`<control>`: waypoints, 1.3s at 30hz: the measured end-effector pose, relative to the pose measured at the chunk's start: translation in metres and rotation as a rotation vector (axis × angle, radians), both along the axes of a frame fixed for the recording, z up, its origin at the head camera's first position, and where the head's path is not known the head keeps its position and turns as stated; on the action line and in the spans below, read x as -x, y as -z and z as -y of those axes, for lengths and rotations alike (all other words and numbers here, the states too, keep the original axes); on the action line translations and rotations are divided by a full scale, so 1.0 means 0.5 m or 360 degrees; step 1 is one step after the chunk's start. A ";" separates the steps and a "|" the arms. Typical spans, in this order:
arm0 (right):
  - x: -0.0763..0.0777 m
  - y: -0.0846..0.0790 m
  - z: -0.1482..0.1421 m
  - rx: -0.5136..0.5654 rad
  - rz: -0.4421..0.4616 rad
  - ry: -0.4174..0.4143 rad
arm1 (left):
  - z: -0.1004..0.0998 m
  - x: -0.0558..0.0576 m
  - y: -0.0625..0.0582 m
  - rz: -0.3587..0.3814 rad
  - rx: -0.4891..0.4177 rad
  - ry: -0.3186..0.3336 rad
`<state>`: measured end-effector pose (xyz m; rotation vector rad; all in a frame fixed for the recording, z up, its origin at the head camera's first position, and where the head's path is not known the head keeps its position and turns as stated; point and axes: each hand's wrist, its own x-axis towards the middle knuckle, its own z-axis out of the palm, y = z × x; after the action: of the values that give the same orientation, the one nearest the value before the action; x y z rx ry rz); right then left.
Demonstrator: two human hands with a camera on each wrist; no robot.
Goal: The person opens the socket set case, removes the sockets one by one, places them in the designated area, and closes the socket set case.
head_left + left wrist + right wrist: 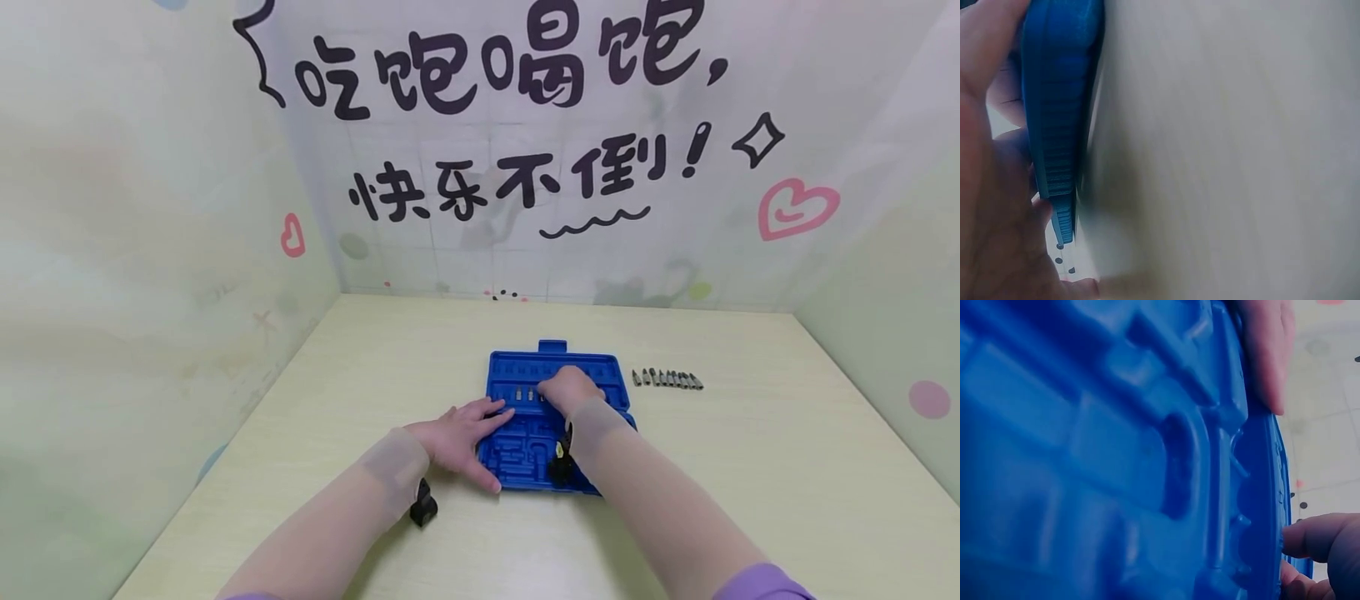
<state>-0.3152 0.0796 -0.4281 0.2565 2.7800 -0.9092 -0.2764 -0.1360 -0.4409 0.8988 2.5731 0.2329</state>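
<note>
A blue plastic bit case lies unfolded on the table, its moulded slots facing up. My left hand rests against the case's left side with fingers spread, the fingertips over the edge. In the left wrist view the ribbed side wall runs beside that hand. Over the far half, my right hand has its fingers curled down at a row of slots. It pinches a small bit, mostly covered by the fingertips. Just left of it, short metal screwdriver bits stand in slots. In the right wrist view, thumb and finger meet at the case's far part.
Several loose metal bits lie in a row on the pale table, right of the case. Black wrist cameras sit under both wrists. A printed wall closes off the back, with further walls at both sides.
</note>
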 end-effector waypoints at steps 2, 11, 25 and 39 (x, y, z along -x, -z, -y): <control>0.002 0.000 0.002 -0.0035 -0.0002 0.0010 | -0.001 0.000 0.000 -0.0004 -0.0005 0.0004; 0.016 0.025 0.004 -0.0024 -0.0042 0.0067 | -0.004 -0.002 -0.001 -0.0001 -0.0024 0.0007; 0.001 0.014 -0.019 0.0281 0.0017 0.0000 | -0.003 -0.001 -0.001 0.0011 0.0000 -0.0003; 0.009 0.029 -0.029 0.0565 0.0006 0.0004 | 0.000 0.004 0.008 0.0007 -0.0015 0.0002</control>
<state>-0.3195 0.0940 -0.4427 0.2028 2.5522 -1.3737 -0.2786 -0.1362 -0.4446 0.9021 2.5697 0.2461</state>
